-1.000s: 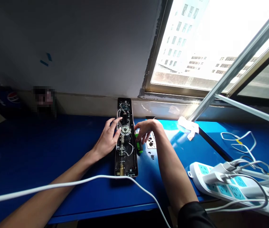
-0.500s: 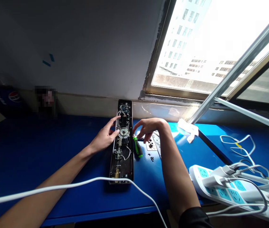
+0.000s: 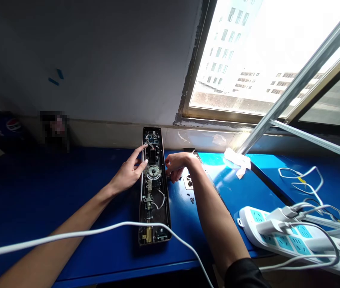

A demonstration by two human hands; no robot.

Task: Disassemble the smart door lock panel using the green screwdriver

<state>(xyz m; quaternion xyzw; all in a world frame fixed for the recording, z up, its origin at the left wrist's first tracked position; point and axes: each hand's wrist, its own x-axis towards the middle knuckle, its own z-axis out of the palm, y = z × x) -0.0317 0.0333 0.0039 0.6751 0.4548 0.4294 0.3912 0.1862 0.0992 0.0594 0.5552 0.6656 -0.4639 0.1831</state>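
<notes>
While both hands frame it, the open lock body (image 3: 154, 212) lies between them: left hand (image 3: 125, 175) spread, fingertips on its left edge; right hand (image 3: 179, 165) loosely curled at its right edge, gripping nothing visible, above a metal plate (image 3: 188, 182).

The counter (image 3: 38, 172) is deep blue, and it turns bright light blue where the sun hits it. The long lock panel (image 3: 154, 208) is black, with a small gold part (image 3: 148, 235) at one end. The power strip (image 3: 280, 240) is white with rows of light blue squares. The white cord (image 3: 68, 234) is plain, and the thin white wire (image 3: 300, 172) has a yellow bit. The sleeve (image 3: 244, 274) is black. The wall (image 3: 82, 60) is grey, with two small blue marks (image 3: 54, 78). The round logo (image 3: 14, 125) is red, white and blue.
</notes>
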